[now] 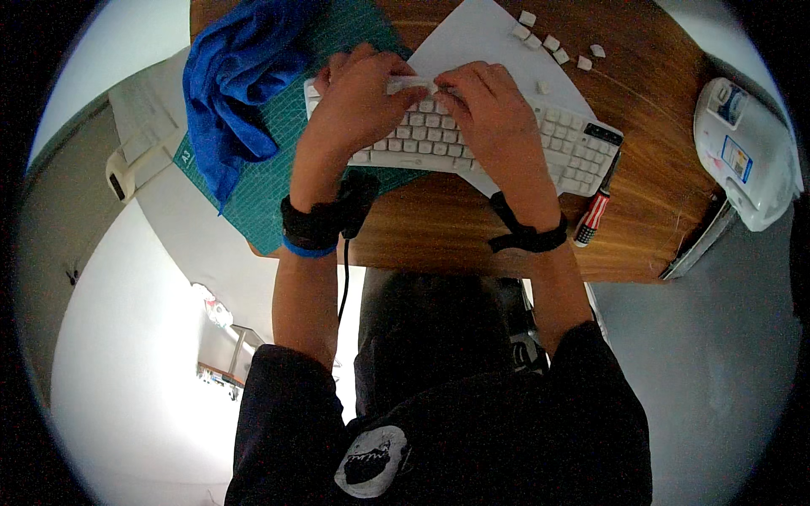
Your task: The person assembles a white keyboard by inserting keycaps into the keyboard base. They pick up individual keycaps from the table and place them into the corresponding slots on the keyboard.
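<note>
A white keyboard (430, 135) with a small dark panel at its right end lies slanted before me, partly on a green cutting mat and partly on a white sheet. My left hand (359, 105) grips its far left side, fingers curled at the far edge and thumb over the keys. Near the top middle of the keyboard, my right hand (489, 105) has its fingertips pinched together. Whatever is between them is too small to make out. Loose white keycaps (551, 43) lie beyond the right hand, and a single keycap (542, 87) rests closer to the keyboard.
A bunched blue cloth (232, 93) covers part of the cutting mat (253, 202). The white sheet (468, 38) extends behind the keyboard. A screwdriver (593, 218) with a red-and-white handle lies near the table's front edge (624, 268). A plastic-wrapped white object (742, 156) sits far right.
</note>
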The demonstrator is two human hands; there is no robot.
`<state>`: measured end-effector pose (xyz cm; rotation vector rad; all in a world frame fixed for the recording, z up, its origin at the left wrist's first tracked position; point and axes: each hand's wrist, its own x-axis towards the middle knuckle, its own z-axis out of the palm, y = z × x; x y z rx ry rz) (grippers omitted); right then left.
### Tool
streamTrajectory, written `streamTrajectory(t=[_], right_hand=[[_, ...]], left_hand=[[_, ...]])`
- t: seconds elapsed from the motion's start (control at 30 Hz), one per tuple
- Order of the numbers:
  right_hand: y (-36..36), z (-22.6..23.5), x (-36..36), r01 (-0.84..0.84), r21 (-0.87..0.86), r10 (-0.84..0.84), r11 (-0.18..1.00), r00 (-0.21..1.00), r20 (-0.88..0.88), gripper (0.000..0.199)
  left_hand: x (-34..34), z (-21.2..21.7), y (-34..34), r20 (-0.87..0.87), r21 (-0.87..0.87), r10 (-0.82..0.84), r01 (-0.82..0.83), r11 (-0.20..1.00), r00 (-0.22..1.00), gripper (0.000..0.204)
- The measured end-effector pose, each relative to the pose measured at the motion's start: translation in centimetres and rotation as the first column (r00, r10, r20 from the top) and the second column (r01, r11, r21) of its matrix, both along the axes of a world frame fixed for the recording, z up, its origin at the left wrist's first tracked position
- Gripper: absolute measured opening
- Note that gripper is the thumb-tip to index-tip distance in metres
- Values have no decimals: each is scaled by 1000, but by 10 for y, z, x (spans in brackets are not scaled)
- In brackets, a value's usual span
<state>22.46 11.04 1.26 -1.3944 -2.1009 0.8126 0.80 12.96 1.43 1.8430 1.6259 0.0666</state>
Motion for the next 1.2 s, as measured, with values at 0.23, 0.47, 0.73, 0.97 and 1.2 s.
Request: streamTrajectory(t=[0.23,0.47,0.73,0.97,1.2], right_hand=[[2,-4,2,-67,45,67,997,998,8,19],[0,-7,2,-77,97,73,992,996,41,24],[1,-7,5,-110,114,101,987,992,80,24],[0,-5,6,-131,147,118,980,989,92,21],[1,-6,-1,-60,48,62,997,997,-48,16]], left_hand=[[0,4,0,-104,80,-63,71,994,993,41],[-9,-4,1,-56,136,-112,118,984,992,37],[-19,-10,10,76,-15,-117,119,993,990,24],[-27,-12,24,216,-83,-163,184,979,963,30],[-30,-2,38,306,-244,-179,259,935,935,27]])
